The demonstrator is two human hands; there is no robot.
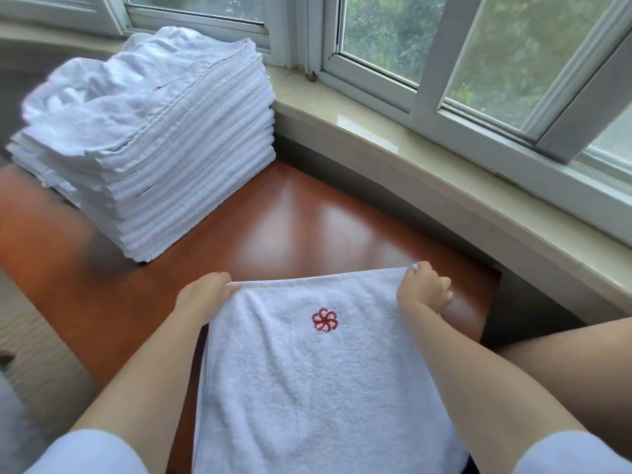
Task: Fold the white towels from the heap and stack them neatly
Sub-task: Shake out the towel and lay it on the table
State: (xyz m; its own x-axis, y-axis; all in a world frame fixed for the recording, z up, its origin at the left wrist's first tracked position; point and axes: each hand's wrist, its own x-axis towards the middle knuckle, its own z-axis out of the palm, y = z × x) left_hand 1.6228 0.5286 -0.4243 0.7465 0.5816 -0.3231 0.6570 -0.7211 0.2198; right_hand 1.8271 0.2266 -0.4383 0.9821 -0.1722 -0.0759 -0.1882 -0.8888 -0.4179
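Left hand (205, 295) pinches the towel's (318, 378) far-left corner, right hand (424, 290) grips the far-right, fingers curled; towel lies at the table's (280, 217) near edge, logo (324, 320) up. Keep both corners level & taut, match edges before creasing, then onto the stack (147, 145) at the far-left corner.

Both my bare forearms reach forward from short white sleeves, the 2 running roughly side by side. My left hand (201, 297) is at the far left, fingers curled down and pinching an edge of the white terry towel with the red flower emblem (325, 378). My right hand (424, 289) is at the far right, fingers curled round the same edge, thumb on top with its pale nail showing. My bare right thigh shows at the near right.
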